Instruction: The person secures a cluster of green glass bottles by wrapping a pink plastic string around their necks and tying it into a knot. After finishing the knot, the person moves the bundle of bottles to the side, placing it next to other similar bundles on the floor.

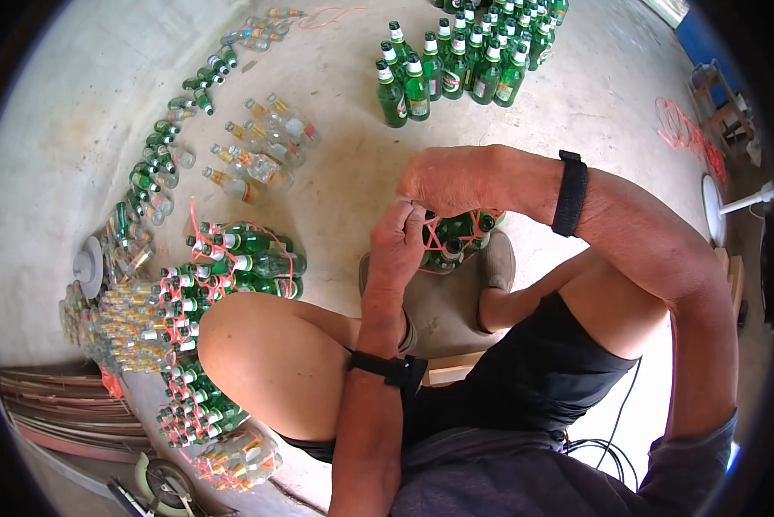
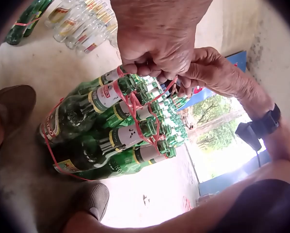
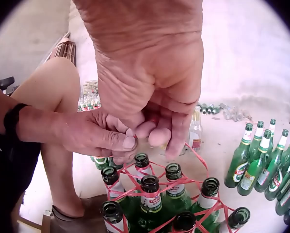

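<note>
Gripping red twine [image 2: 134, 104] between thumb and forefinger, the left hand [image 3: 89, 131] meets the right hand [image 3: 152, 92] right above a bundle of green bottles [image 3: 151, 201]. The right hand's fingers are curled inward, and a bit of red shows among them, so that hand too is closed on the twine. The fingertips of the two hands come together, touching or nearly so; the right wrist view does not settle which.

From the right hand, a strand slants down to the bundle, where the twine crosses between the bottle necks and loops around them. A further band circles the lower part of the bottles. The bundle stands upright on the floor between the person's shoes [image 1: 498, 261], its open bottle mouths just below the fingers, and neither hand holds the glass itself.

Well apart from the hands, loose green bottles [image 1: 451, 73] stand in a group ahead, with clear bottles [image 1: 270, 172] to their left. More tied bottles [image 1: 275, 264] sit near the left knee [image 1: 240, 336].
</note>
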The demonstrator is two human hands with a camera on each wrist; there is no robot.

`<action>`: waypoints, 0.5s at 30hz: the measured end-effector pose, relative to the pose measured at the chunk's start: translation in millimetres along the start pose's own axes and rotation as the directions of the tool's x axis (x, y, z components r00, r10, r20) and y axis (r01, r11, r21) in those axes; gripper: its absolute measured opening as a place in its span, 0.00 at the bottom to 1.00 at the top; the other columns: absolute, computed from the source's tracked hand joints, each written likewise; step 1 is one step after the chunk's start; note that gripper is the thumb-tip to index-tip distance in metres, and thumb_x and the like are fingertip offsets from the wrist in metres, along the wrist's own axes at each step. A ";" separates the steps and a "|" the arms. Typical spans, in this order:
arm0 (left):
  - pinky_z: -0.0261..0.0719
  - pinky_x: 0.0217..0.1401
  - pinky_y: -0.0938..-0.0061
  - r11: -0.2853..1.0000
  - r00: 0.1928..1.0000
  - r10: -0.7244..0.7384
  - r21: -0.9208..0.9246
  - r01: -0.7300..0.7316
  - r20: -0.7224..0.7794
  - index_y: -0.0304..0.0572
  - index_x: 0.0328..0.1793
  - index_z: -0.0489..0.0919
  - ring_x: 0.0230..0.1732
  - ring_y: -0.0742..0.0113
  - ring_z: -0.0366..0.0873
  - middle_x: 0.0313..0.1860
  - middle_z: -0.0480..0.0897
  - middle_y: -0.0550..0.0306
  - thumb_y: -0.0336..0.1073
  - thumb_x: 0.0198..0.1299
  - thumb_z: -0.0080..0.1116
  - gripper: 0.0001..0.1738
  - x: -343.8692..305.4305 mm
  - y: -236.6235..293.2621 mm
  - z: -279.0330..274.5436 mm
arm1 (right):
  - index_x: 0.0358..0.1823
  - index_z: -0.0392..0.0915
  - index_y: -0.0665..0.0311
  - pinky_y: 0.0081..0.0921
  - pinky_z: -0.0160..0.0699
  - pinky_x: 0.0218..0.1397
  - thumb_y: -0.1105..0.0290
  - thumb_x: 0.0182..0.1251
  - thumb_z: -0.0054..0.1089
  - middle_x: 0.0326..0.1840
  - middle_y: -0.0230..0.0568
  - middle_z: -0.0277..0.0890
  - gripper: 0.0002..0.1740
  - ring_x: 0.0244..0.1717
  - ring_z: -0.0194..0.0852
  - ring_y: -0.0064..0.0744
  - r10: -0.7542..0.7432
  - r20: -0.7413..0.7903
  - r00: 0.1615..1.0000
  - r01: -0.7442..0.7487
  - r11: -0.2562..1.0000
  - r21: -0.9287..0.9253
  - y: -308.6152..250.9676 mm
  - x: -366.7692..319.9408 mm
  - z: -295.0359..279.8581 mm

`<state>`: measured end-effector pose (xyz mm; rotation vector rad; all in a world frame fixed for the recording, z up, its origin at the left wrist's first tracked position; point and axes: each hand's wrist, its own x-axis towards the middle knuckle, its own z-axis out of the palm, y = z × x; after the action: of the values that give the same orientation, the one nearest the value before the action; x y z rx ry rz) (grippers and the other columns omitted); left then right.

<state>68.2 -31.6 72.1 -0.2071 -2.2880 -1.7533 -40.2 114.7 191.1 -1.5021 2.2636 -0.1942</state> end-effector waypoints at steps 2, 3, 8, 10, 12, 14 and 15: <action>0.78 0.39 0.74 0.998 0.998 -0.062 0.022 0.062 0.020 0.36 0.48 0.82 0.32 0.73 0.76 0.32 0.82 0.60 0.27 0.74 0.59 0.03 -2.8 -5.2 -4.3 | 0.35 0.83 0.69 0.48 0.82 0.37 0.74 0.59 0.66 0.29 0.55 0.83 0.05 0.35 0.84 0.62 0.010 -0.002 1.000 -0.010 1.000 -0.026 -4.3 -0.4 -2.7; 0.79 0.41 0.73 0.998 0.999 -0.013 0.058 0.015 -0.030 0.37 0.48 0.83 0.33 0.72 0.78 0.33 0.83 0.59 0.26 0.73 0.59 0.04 -4.5 -7.5 -4.0 | 0.35 0.83 0.68 0.48 0.82 0.37 0.74 0.59 0.66 0.29 0.55 0.83 0.05 0.35 0.84 0.62 0.039 -0.009 0.999 -0.039 0.999 -0.033 -6.6 0.8 -3.8; 0.84 0.46 0.72 0.965 0.985 0.047 0.261 -0.002 -0.165 0.39 0.50 0.86 0.38 0.68 0.86 0.39 0.88 0.53 0.22 0.67 0.59 0.10 -19.9 -34.6 -11.7 | 0.35 0.82 0.67 0.48 0.82 0.39 0.71 0.61 0.67 0.30 0.53 0.83 0.07 0.36 0.84 0.60 0.042 -0.048 0.998 -0.044 0.999 -0.027 7.1 6.2 5.6; 0.84 0.44 0.73 0.952 0.978 0.005 0.299 0.059 -0.208 0.37 0.50 0.86 0.37 0.70 0.85 0.39 0.88 0.55 0.22 0.67 0.59 0.09 -29.3 -42.1 -10.3 | 0.35 0.82 0.67 0.48 0.82 0.40 0.70 0.61 0.67 0.30 0.52 0.83 0.08 0.36 0.85 0.59 0.060 -0.067 0.996 -0.062 0.998 -0.024 8.5 7.7 5.8; 0.83 0.42 0.75 0.964 0.963 -0.133 0.193 0.180 -0.236 0.36 0.49 0.86 0.37 0.72 0.85 0.38 0.88 0.56 0.23 0.67 0.60 0.07 -34.8 -45.9 -10.8 | 0.35 0.82 0.67 0.47 0.82 0.39 0.69 0.62 0.68 0.30 0.51 0.83 0.08 0.37 0.85 0.58 0.085 -0.020 0.996 -0.087 0.994 -0.063 11.4 11.6 3.9; 0.83 0.39 0.77 0.933 0.910 -0.360 -0.066 0.354 -0.204 0.34 0.48 0.86 0.36 0.75 0.84 0.38 0.89 0.58 0.24 0.68 0.62 0.06 -35.8 -46.0 -9.8 | 0.34 0.82 0.66 0.46 0.82 0.39 0.68 0.62 0.68 0.29 0.50 0.82 0.08 0.36 0.85 0.56 0.097 -0.008 0.995 -0.097 0.992 -0.084 13.4 12.6 3.6; 0.82 0.38 0.78 0.932 0.909 -0.362 -0.071 0.355 -0.209 0.34 0.48 0.86 0.35 0.76 0.83 0.37 0.89 0.59 0.24 0.68 0.62 0.06 -36.4 -46.4 -8.4 | 0.34 0.82 0.65 0.46 0.82 0.39 0.68 0.62 0.69 0.28 0.50 0.82 0.08 0.36 0.85 0.56 0.095 -0.018 0.995 -0.096 0.992 -0.083 13.9 11.3 2.5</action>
<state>91.8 -50.6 20.8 0.4111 -2.2409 -1.8687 -54.7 110.4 181.1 -1.4326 2.3757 -0.0828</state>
